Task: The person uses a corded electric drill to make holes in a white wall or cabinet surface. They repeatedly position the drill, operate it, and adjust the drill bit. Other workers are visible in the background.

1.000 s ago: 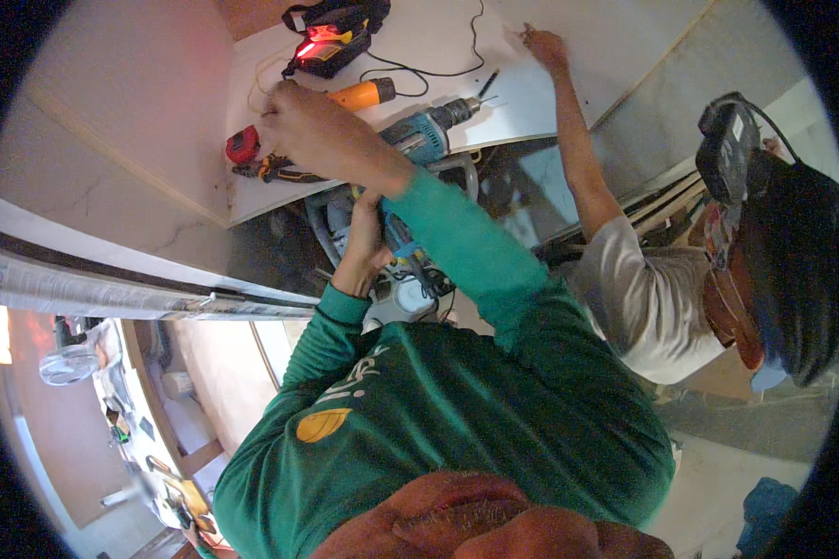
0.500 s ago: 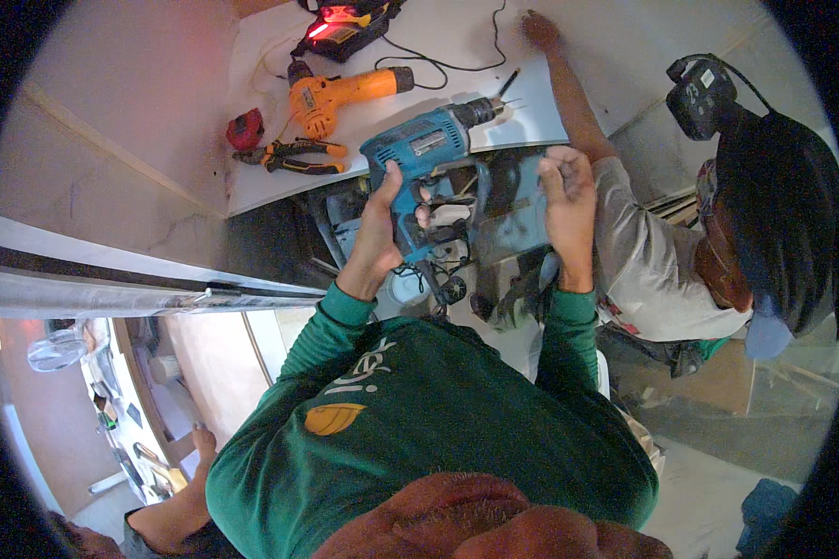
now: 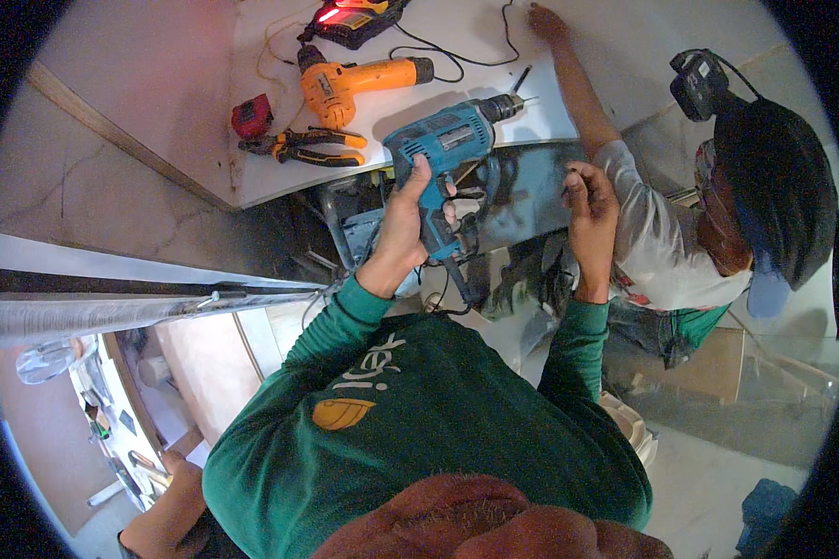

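The left hand (image 3: 410,219) is wrapping its fingers tight round the pistol grip of the teal-blue corded electric drill (image 3: 443,154), holding it up just in front of the chest at about 12 o'clock. The chuck and thin bit are pointing off toward 2 o'clock, out over the edge of the white bench (image 3: 252,56). That grip looks like a carrying or readying hold, with the body of the drill riding above the knuckles.

The right hand (image 3: 589,200) is hanging at 2 o'clock, fingers curled loosely inward; I cannot tell whether anything small is pinched in there, and it is clear of the drill. It seems to be waiting near the bit end, ready to steady something.

Behind the drill, on the bench, an orange-and-black power drill (image 3: 359,82) is lying on its side at 11 o'clock, with red-and-orange-handled pliers (image 3: 303,146) just below it and a small red tape measure (image 3: 251,117) beside those. A black-and-yellow charger with a red light (image 3: 354,20) is sitting at the far edge, its black cable (image 3: 457,56) trailing across.

At 3 o'clock a second person in a white shirt (image 3: 657,238) is stretching an arm out onto the bench top. The wall alongside is pale marbled panel, and a long metal rail (image 3: 112,303) is running off toward 9 o'clock.
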Motion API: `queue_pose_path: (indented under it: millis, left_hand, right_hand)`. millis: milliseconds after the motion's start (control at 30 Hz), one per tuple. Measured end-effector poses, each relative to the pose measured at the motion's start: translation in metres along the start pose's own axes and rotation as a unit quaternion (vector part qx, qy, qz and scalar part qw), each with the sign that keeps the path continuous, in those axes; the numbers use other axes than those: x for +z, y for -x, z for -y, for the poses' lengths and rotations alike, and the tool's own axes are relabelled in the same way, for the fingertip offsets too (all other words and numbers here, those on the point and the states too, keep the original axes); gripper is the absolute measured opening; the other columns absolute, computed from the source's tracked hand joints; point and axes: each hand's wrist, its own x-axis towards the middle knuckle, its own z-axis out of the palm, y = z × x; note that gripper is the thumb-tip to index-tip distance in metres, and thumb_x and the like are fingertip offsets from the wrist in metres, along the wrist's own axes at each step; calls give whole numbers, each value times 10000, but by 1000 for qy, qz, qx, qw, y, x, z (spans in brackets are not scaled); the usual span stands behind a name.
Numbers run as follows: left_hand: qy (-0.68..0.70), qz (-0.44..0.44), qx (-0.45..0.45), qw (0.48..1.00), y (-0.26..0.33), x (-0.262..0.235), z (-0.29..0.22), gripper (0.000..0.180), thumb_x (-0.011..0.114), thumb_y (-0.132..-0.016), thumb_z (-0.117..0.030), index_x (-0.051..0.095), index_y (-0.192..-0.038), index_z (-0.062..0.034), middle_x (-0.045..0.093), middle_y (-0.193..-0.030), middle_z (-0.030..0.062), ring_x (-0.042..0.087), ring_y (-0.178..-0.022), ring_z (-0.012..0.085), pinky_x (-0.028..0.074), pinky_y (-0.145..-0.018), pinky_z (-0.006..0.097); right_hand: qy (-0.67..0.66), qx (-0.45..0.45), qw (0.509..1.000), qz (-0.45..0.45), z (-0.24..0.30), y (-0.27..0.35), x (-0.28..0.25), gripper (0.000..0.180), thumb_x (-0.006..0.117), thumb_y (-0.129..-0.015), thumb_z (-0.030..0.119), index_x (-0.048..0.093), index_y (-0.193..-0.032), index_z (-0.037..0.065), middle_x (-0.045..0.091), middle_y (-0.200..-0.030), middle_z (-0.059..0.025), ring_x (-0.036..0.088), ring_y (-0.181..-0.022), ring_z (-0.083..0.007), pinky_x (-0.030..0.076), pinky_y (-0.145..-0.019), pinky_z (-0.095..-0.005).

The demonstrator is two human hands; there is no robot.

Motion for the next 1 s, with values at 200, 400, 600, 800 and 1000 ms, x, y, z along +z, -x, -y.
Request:
queue_pose_path:
  millis: [200,400,600,800,1000]
  left_hand:
    - [27,11,-25,999,1,3,-1,502,661,-953,-593,599,-1093,-115,617,-865,18,600,-632,123,538,-551,297]
    - [-5,13,-13,1000,-1,10,-2,492,588,-1006,-571,625,-1138,-98,645,-836,26,578,-614,125,511,-552,259]
    - [-20,2,2,1000,0,11,-5,494,569,-1018,-566,620,-1128,-87,667,-865,46,577,-627,121,509,-565,263]
    - [-56,-1,27,998,0,12,-1,533,523,-1032,-580,598,-1148,-64,667,-874,57,566,-607,117,516,-566,259]
    - [-36,-28,22,999,2,17,-3,538,532,-1028,-574,591,-1131,-50,668,-864,65,594,-571,137,538,-522,247]
  right_hand:
    - [-75,31,996,-38,-47,-3,15,186,671,-1018,193,682,-1135,50,666,-989,-25,598,-869,-118,492,-793,-263]
    - [-464,93,866,-164,-141,-55,58,228,710,-983,187,646,-1155,53,695,-1019,-60,669,-879,-167,576,-827,-334]
    - [-427,85,881,-187,-146,-103,88,147,669,-1002,126,620,-1105,33,683,-967,-77,669,-818,-179,596,-780,-326]
    - [-453,91,859,-220,-129,-116,107,192,618,-1009,68,535,-1179,35,686,-936,-96,705,-783,-205,599,-737,-345]
    - [-464,94,862,-183,-136,-128,113,177,583,-999,35,472,-1137,40,691,-927,-115,721,-742,-218,586,-647,-318]
